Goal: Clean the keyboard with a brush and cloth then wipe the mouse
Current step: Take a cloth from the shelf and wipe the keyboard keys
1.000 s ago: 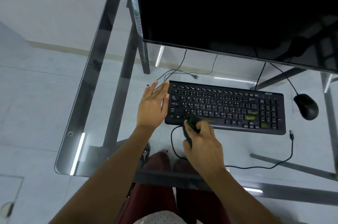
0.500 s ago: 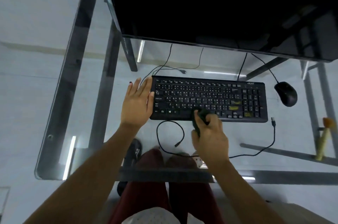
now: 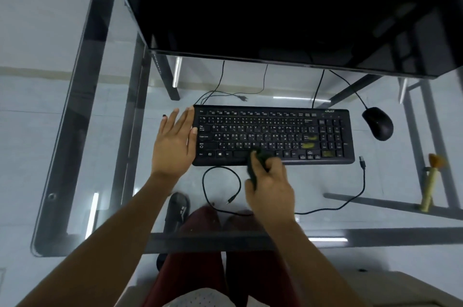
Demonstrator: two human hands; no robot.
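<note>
A black keyboard [image 3: 275, 131] lies on the glass desk [image 3: 105, 111], with yellowish smears on some keys at its right side. My left hand [image 3: 174, 142] lies flat, fingers apart, against the keyboard's left edge. My right hand [image 3: 269, 186] is closed around a dark object, seemingly a cloth [image 3: 258, 159], pressed on the bottom key row near the space bar. The black mouse [image 3: 378, 122] sits to the right of the keyboard, apart from both hands. A brush [image 3: 432, 181] with a pale handle and orange bristles lies at the far right.
A large black monitor [image 3: 288, 11] overhangs the back of the desk. A loose black cable [image 3: 360, 181] with a USB plug curls in front of the keyboard. My legs and a dark shoe [image 3: 176, 209] show through the glass.
My right hand has slid the dark cloth rightward along the keyboard's bottom row. The camera has shifted, so the brush at the far right has come into view. My left hand stays put.
</note>
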